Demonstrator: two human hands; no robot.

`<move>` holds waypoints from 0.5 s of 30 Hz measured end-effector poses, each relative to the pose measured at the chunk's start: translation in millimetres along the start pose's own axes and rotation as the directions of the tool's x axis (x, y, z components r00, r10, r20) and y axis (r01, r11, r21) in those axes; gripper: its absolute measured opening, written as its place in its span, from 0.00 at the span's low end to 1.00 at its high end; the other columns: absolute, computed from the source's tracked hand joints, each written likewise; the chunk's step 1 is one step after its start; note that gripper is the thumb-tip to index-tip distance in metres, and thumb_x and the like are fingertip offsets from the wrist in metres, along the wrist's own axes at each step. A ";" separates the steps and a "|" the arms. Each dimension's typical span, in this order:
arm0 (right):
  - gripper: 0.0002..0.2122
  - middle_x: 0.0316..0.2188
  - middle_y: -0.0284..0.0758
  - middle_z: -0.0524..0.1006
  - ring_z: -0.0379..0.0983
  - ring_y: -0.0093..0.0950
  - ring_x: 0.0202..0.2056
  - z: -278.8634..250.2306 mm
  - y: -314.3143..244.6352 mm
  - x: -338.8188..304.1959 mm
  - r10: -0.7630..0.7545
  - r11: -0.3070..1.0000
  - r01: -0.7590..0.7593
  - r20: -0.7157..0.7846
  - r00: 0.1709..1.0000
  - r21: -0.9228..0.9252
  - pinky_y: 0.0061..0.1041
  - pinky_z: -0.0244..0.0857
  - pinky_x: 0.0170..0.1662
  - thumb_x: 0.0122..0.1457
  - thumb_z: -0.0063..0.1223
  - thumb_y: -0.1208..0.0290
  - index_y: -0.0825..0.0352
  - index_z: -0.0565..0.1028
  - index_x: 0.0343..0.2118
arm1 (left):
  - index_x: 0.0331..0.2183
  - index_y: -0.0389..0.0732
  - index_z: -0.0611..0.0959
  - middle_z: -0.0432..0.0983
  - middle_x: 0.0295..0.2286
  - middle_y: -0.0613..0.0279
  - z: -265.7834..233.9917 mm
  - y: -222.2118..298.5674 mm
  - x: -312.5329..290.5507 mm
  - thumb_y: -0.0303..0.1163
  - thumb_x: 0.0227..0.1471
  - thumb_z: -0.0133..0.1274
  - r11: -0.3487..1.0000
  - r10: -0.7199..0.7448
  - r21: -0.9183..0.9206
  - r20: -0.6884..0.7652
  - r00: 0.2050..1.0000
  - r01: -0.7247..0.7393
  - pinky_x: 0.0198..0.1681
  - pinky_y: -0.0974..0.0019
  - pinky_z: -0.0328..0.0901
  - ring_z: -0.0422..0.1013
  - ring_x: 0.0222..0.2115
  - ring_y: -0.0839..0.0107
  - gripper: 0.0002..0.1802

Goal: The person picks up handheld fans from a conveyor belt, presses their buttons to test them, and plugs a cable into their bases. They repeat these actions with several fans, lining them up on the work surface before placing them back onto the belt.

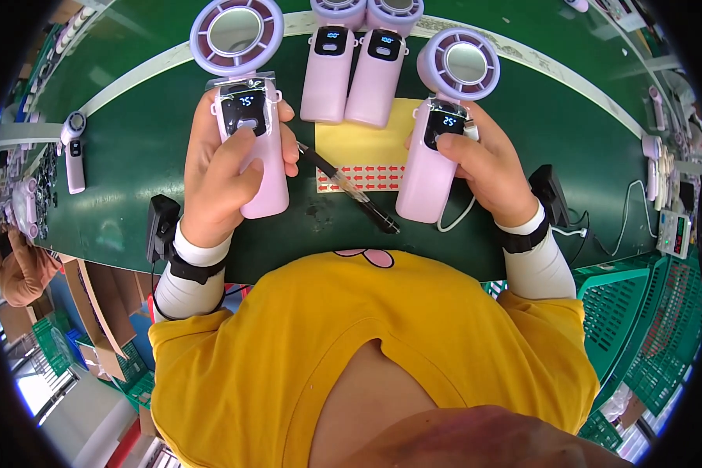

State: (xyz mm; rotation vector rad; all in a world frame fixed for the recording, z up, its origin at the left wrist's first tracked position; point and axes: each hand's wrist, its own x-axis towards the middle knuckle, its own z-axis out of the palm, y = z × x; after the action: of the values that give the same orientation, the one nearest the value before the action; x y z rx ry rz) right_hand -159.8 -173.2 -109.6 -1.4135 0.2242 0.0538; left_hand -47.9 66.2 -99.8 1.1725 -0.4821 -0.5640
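My left hand (pixel 214 175) is closed around a pale pink handheld fan (pixel 267 187), its thumb on the button under the lit screen. A second pink handheld fan (pixel 427 187) is in my right hand (pixel 487 168), that thumb also at the button below a lit display. Beside this screen a white plug (pixel 472 130) shows, and a white cable (pixel 459 218) loops below the hand. Two more fans, a left one (pixel 325 90) and a right one (pixel 372 97), lie side by side beyond, screens lit. Between my hands a black-and-clear pen (pixel 349 189) lies partly over a yellow sheet (pixel 339 140) with red arrow stickers.
All this rests on a green table (pixel 140 148). Another fan (pixel 75 164) stands at the far left. At the right edge is a small meter (pixel 673 234) with a lit display and cables. Green crates (pixel 616 304) and cardboard boxes (pixel 101 304) flank me. A co-worker's arm (pixel 27 269) shows at left.
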 end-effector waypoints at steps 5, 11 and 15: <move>0.24 0.38 0.42 0.72 0.71 0.30 0.38 -1.5 0.1 -0.2 0.027 0.999 -0.027 -0.007 1.000 -0.018 0.28 0.67 0.42 0.51 0.44 0.70 0.71 0.57 0.52 | 0.45 0.38 0.58 0.66 0.37 0.49 1.7 -0.6 0.7 0.16 0.36 0.31 1.000 -0.012 -0.018 -0.024 1.000 0.011 0.30 0.64 0.67 0.68 0.27 0.66 0.28; 0.24 0.38 0.42 0.72 0.71 0.30 0.38 -0.8 -0.2 0.4 0.013 0.999 -0.013 -0.002 1.000 -0.040 0.27 0.67 0.42 0.51 0.44 0.70 0.71 0.58 0.51 | 0.45 0.38 0.58 0.66 0.37 0.49 1.2 -1.3 0.6 0.16 0.36 0.31 1.000 -0.013 0.000 -0.028 1.000 0.013 0.30 0.64 0.67 0.68 0.27 0.66 0.28; 0.24 0.38 0.42 0.72 0.71 0.30 0.38 -0.8 0.5 0.4 0.011 0.999 -0.010 0.016 1.000 -0.049 0.27 0.66 0.42 0.50 0.44 0.70 0.71 0.58 0.51 | 0.45 0.38 0.58 0.66 0.37 0.49 1.2 -0.7 0.3 0.16 0.36 0.31 0.999 -0.024 -0.022 -0.012 1.000 0.024 0.30 0.64 0.67 0.68 0.27 0.66 0.28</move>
State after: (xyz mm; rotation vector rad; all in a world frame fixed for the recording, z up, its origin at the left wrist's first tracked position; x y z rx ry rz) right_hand -159.6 -173.9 -110.2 -1.4606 0.2181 0.0795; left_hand -48.5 64.9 -100.2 1.1619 -0.4515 -0.5809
